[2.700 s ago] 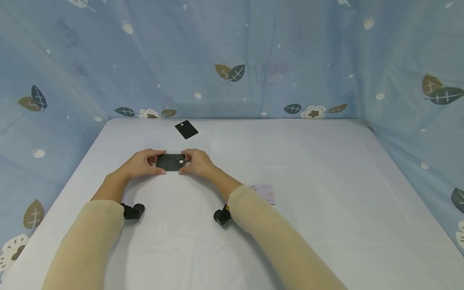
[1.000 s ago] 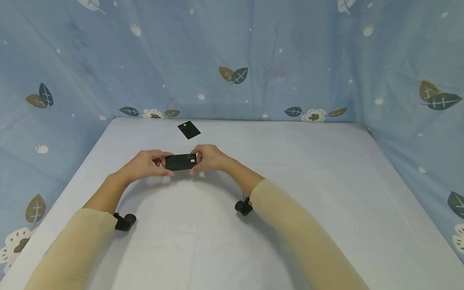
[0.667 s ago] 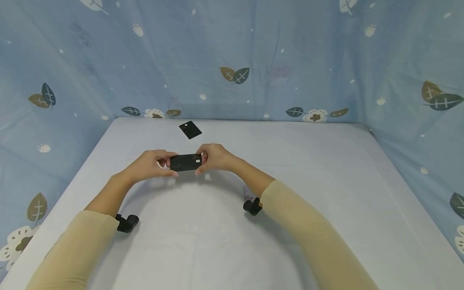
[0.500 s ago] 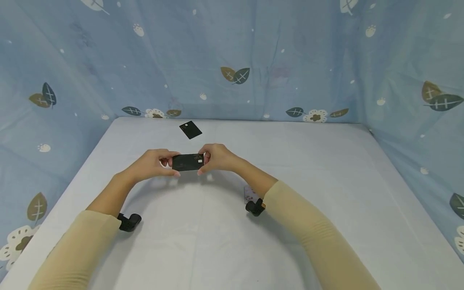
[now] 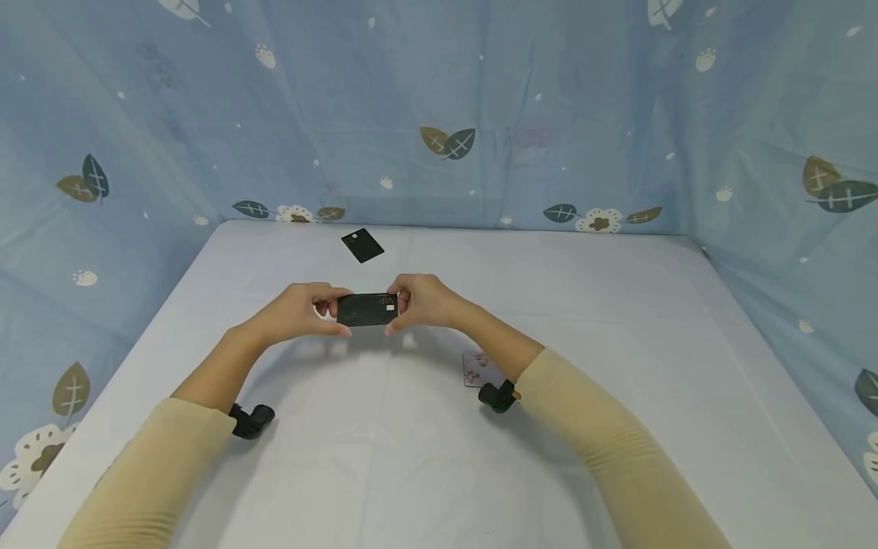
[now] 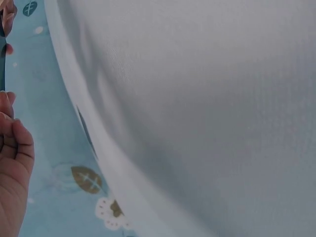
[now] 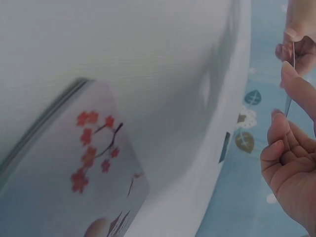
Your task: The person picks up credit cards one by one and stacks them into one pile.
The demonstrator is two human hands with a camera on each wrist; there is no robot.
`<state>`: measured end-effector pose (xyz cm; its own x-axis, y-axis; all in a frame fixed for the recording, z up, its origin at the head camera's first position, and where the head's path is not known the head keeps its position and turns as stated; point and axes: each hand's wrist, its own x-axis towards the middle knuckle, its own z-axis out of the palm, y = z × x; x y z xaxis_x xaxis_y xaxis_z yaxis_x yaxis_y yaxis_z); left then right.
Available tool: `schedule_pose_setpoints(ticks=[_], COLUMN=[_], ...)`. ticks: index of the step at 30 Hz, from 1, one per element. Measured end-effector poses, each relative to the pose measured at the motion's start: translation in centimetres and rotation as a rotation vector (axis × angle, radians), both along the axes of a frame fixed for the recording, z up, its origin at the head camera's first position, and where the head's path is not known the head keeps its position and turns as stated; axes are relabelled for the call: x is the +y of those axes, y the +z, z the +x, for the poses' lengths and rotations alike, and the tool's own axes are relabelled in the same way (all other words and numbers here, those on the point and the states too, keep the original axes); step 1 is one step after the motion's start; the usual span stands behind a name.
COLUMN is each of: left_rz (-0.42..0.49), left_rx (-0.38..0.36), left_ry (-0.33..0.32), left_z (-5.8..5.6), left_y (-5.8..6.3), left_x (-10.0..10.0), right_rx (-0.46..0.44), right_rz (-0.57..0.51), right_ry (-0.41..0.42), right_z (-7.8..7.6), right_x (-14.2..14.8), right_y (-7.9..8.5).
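In the head view, a black VIP card (image 5: 366, 309) with a pale chip is stretched level between both hands, its printed face toward the camera. My left hand (image 5: 303, 313) pinches its left end, thumb at the lower edge and fingers at the upper one. At the chip end my right hand (image 5: 428, 302) pinches in the same way. Shadows of the hands fall on the cloth below them. The right wrist view shows the held card (image 7: 293, 74) nearly edge-on, thin as a line, between fingertips of both hands.
Farther back on the white tablecloth (image 5: 617, 320) lies another black card (image 5: 363, 245), turned at an angle. A pale card with red blossoms (image 5: 479, 369) lies under the right forearm, partly covered by the black wrist camera (image 5: 498, 397). A blue patterned curtain (image 5: 384, 99) encloses the table.
Both hands have shifted right together with the VIP card, which now shows more shadow beneath it. The right forearm has moved right, uncovering the left part of the blossom card.
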<state>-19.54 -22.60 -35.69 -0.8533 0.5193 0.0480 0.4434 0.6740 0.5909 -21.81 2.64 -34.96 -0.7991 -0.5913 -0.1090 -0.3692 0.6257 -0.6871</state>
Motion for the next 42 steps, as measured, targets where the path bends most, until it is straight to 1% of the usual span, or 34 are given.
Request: schedule_pose_setpoints(ticks=[5, 12, 18, 25, 28, 37, 42], left_rz=[-0.007, 0.017, 0.019, 0.022, 0.021, 0.032, 0.043], left_rx=[-0.01, -0.015, -0.013, 0.011, 0.02, 0.057, 0.069], left_ry=[-0.008, -0.046, -0.056, -0.079, -0.084, -0.117, -0.13], left_z=[0.1, 0.4, 0.6, 1.1, 1.3, 1.6, 1.7], left_y=[0.2, 0.3, 0.4, 0.9, 0.9, 0.8, 1.0], left_x=[0.5, 1.6, 2.3, 3.3, 3.6, 4.7, 5.6], right_rx=[0.003, -0.005, 0.009, 0.02, 0.033, 0.033, 0.049], right_rz=[-0.004, -0.007, -0.021, -0.028, -0.027, -0.028, -0.034], right_ry=[-0.008, -0.031, -0.036, -0.035, -0.028, -0.026, -0.028], right_z=[0.5, 1.3, 2.0, 2.6, 2.8, 3.4, 3.7], right_x=[0.6, 1.8, 2.6, 3.6, 4.0, 5.3, 6.2], right_y=[0.1, 0.0, 0.2, 0.4, 0.5, 0.9, 1.0])
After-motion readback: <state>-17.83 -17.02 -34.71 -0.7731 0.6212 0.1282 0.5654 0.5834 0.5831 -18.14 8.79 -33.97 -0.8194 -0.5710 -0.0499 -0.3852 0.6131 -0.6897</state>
